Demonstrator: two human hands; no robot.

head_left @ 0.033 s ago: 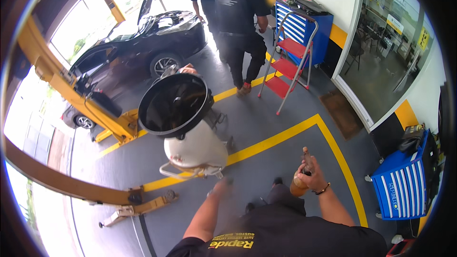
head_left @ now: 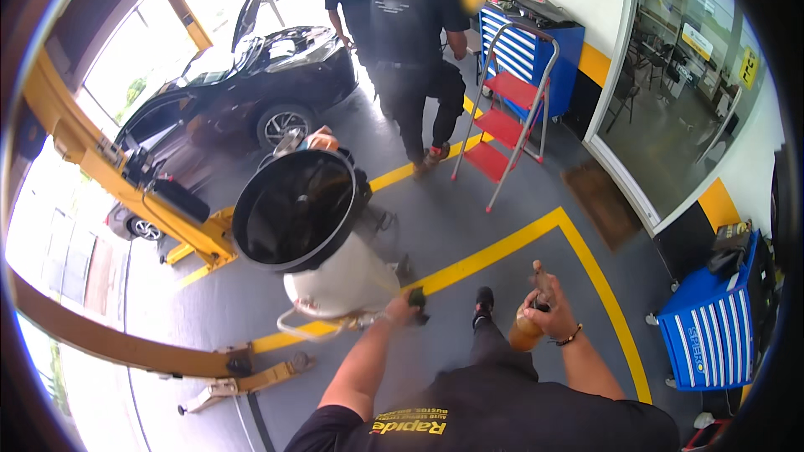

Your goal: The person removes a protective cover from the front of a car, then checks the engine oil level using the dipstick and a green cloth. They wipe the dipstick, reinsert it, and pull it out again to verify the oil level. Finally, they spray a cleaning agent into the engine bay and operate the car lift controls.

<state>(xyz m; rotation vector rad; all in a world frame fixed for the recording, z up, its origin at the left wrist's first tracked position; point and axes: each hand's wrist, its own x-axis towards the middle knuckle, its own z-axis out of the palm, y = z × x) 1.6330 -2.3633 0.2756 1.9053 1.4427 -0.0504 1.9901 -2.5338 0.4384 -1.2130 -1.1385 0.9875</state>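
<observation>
1. I see the right hand (head_left: 554,316) clamped round an amber bottle (head_left: 525,334).
2. Well apart, the left hand (head_left: 400,310) meets a dark thing (head_left: 418,305) near the white tank (head_left: 342,280); grip, I cannot tell.

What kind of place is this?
It looks like a car repair garage. A dark car has its hood up, a yellow post looks like part of a car lift, and there's a blue drawer cabinet.

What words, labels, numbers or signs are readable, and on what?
I won't copy lettering, only locate it.
Yellow print: wearer's black fabric shirt
Yellow print: co-worker's black fabric shirt
Pale print: rightmost blue metal drawer cabinet
Yellow rectangular sign, white-yellow rectangular sign: too small
</observation>
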